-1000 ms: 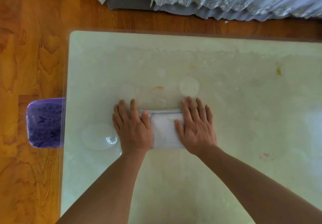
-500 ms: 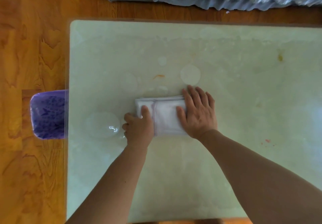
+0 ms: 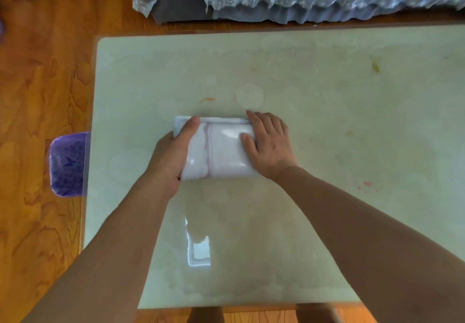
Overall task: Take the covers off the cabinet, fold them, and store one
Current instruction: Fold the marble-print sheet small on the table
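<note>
A: Big pale table [image 3: 327, 146] fills the view, and the cover [image 3: 221, 151] sits near its middle as a small, thick white packet with a purple seam.

B: So the folding looks close to finished, I'd judge?

A: For this one, yes. Storing is not done; no cabinet is in sight, and no second cover that I can pick out.

B: And the hands?

A: Right hand [image 3: 270, 144] lies flat on the packet's right end, fingers straight and close together. Left hand [image 3: 171, 156] grips the left end, thumb on top, other fingers hidden beneath.
</note>
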